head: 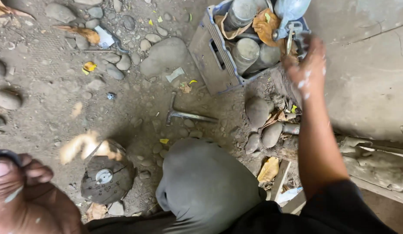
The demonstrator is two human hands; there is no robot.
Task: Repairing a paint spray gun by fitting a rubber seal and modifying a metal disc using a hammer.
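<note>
My right hand (307, 67) reaches out to the near right corner of a blue-grey plastic crate (208, 56). Its blurred fingertips rest at a metal tool (291, 35) that lies under a pale blue object (292, 8); whether the fingers grip it is hidden. My left hand (23, 190) is very close to the camera at the bottom left. Its fingers are curled, and a dark curved thing (6, 153) sits over the thumb. A round, dirty metal disc part (107, 178) lies on the ground just right of that hand.
The crate holds several grey metal cylinders (245, 51) and dry leaves. A hammer (186, 115) lies on the dirt between stones (164, 55). My grey-trousered knee (206, 182) fills the bottom middle. A concrete slab (366, 86) runs along the right, with wood pieces below it.
</note>
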